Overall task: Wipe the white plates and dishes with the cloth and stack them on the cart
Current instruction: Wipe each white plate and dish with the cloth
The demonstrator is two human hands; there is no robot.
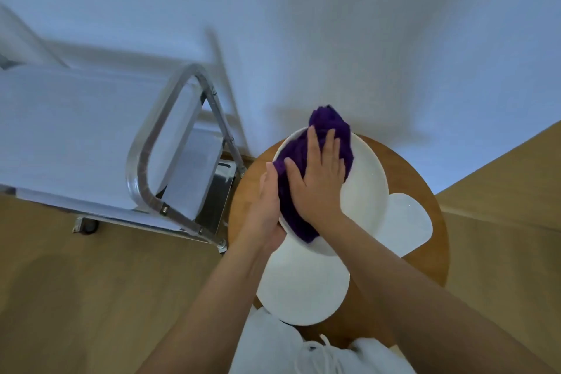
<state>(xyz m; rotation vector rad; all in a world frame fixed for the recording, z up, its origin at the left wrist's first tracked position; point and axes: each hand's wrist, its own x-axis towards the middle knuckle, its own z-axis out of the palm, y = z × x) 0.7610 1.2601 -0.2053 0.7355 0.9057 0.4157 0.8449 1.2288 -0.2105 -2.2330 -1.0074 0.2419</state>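
Pressing flat on a crumpled purple cloth [315, 179], the right hand [318, 179] lies palm down with its fingers straight and slightly spread, pointing toward the wall; its forearm runs in from the lower right. The cloth covers the left half of a large round white plate [364, 182], which is tilted above a small round wooden table [425, 206]. The left hand [267, 209] cups the plate's left rim from the side and below, thumb up along the edge and fingers curled under it. Two more white dishes lie on the table: a round white plate [303, 285] nearest the person and a rounded white dish [406, 222] to the right. A metal-framed cart with white shelves [170, 143] stands just left of the table on the wood floor [76, 282].
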